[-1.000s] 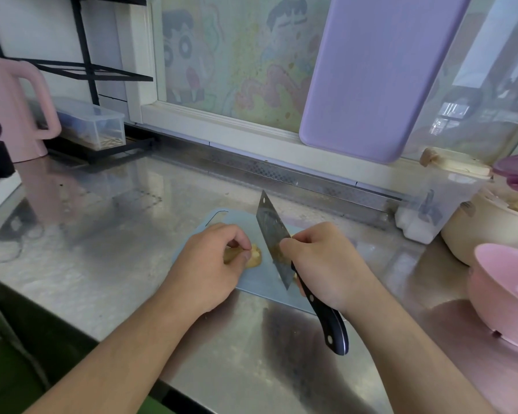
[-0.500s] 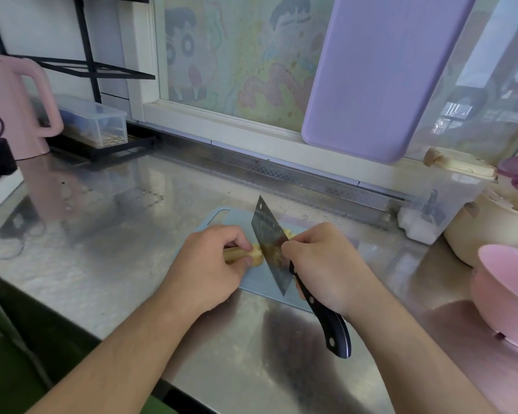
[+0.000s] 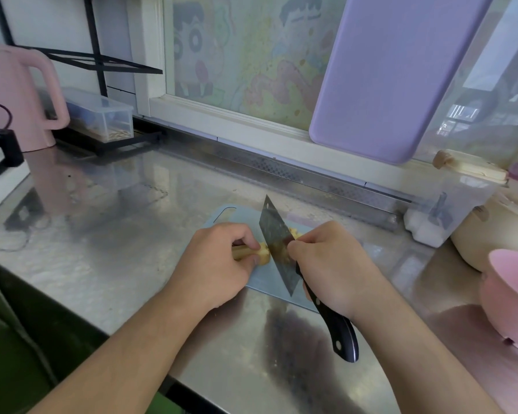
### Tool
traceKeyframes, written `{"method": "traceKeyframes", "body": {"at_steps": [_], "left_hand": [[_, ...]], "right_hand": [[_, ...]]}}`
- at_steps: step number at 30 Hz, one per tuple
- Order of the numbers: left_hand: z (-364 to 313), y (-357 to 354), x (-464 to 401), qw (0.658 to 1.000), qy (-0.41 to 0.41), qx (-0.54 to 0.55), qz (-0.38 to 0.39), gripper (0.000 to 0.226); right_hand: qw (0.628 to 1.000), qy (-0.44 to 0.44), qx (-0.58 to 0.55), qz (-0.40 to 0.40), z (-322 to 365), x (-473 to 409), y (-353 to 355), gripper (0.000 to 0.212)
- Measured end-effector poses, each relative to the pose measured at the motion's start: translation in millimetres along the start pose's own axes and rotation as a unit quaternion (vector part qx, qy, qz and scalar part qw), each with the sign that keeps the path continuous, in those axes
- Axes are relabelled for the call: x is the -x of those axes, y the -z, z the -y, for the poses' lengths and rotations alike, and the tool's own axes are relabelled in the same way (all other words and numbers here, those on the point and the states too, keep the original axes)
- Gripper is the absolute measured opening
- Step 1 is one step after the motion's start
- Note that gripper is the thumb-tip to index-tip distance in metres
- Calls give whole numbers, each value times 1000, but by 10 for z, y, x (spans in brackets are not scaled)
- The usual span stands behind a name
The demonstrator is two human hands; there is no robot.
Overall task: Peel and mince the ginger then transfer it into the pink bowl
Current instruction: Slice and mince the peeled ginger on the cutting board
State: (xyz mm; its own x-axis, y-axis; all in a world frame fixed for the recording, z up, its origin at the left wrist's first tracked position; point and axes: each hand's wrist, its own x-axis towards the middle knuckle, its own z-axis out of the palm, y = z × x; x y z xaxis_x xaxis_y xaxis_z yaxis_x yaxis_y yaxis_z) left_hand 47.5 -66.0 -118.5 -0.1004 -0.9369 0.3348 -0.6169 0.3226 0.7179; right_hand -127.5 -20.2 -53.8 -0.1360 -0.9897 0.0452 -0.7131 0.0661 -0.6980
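A pale yellow piece of ginger point(image 3: 259, 253) lies on a small light-blue cutting board point(image 3: 266, 282) in the middle of the steel counter. My left hand point(image 3: 219, 264) pinches the ginger from the left, fingers curled over it. My right hand point(image 3: 332, 264) grips a cleaver point(image 3: 277, 246) with a black handle; its blade stands on edge against the ginger's right end. A few cut bits show behind the blade. The pink bowl point(image 3: 512, 297) stands at the right edge of the view.
A pink kettle point(image 3: 15, 97) and a black plug stand at the far left, a clear box point(image 3: 102, 115) on a black rack behind. A purple board point(image 3: 395, 73) leans on the window. A clear container point(image 3: 449, 210) and a cream pot point(image 3: 497, 231) stand at right.
The cleaver has moved left and down onto the ginger's right end. My left hand still holds the ginger in place.
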Motion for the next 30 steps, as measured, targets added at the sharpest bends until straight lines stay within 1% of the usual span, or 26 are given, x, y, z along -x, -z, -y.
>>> {"method": "traceKeyframes", "body": {"at_steps": [4,8,10,13,16,18,22,26,30], "left_hand": [[-3,0,0,1000,-3,-3,-3,14],[-13,10,-3,1000,0,-4,1,13],[-15,16,1,1000,-2,-1,2,13],[-20,8,15,1000,-5,2,-2,13],[-6,-8,10,1000,-6,-4,-12,13],[-1,-15,8,1000,-2,-1,-13,13],[-8,-13,3,1000,-6,-4,-13,13],[-10,-16,1,1000,-7,-5,-13,12],[-20,-14,8,1000,-1,-6,-14,12]], "right_hand": [[1000,-4,-2,4,27,6,6,26],[1000,-4,11,-4,53,-69,-68,31],[1000,-2,14,-8,70,-96,-121,28],[999,1,-5,-32,54,-98,-139,25],[998,6,-28,-53,42,-58,-58,30],[998,16,-28,-48,60,-18,-4,35],[999,18,-43,-22,104,19,6,34],[999,13,-27,-14,115,29,-21,31],[1000,8,-8,-11,107,37,-36,33]]}}
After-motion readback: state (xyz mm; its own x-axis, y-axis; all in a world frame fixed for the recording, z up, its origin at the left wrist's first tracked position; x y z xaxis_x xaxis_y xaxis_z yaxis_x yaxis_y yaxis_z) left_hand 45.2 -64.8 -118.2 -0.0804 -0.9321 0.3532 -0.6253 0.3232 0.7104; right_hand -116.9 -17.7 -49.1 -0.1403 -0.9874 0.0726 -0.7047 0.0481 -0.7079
